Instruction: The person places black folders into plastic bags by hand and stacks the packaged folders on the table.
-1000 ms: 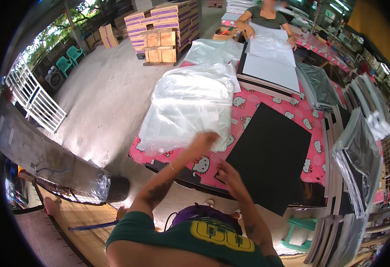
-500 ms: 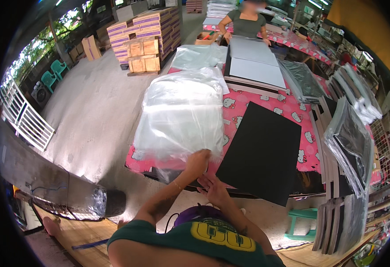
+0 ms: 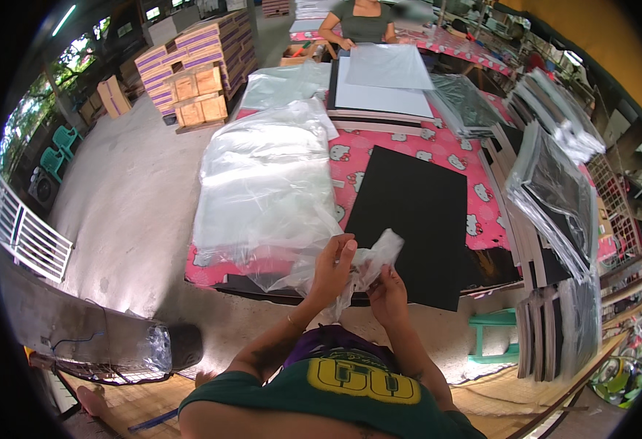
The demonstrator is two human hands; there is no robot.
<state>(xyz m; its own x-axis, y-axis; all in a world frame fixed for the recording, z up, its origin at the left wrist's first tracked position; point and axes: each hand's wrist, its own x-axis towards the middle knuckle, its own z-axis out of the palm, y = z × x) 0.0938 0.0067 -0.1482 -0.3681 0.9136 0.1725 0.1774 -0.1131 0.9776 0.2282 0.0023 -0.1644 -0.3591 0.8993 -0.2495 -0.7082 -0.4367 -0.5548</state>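
Observation:
Both my hands hold a bunched edge of a clear plastic bag (image 3: pixel 381 252) at the near edge of the table. My left hand (image 3: pixel 332 272) is closed on it, thumb up. My right hand (image 3: pixel 389 294) pinches the crumpled part a little to the right. On the left, the bag runs back toward a wide pile of clear plastic bags (image 3: pixel 262 175), and I cannot tell where it ends. A flat black board (image 3: pixel 416 212) lies right of the pile, jutting past the near table edge; the bunched plastic hangs over its left side.
Across the pink patterned table (image 3: pixel 350 157), a person (image 3: pixel 365 25) stands behind a stack of white and black boards (image 3: pixel 387 102). Plastic-wrapped boards (image 3: pixel 555 201) lean at the right. A green stool (image 3: pixel 493 338) stands below. Boxes (image 3: pixel 196 69) are piled on the floor at left.
Both hands have gathered up the near edge of the plastic and moved it right, over the black board. The view has shifted. Across the table, the person's clear sheet has moved on the white board.

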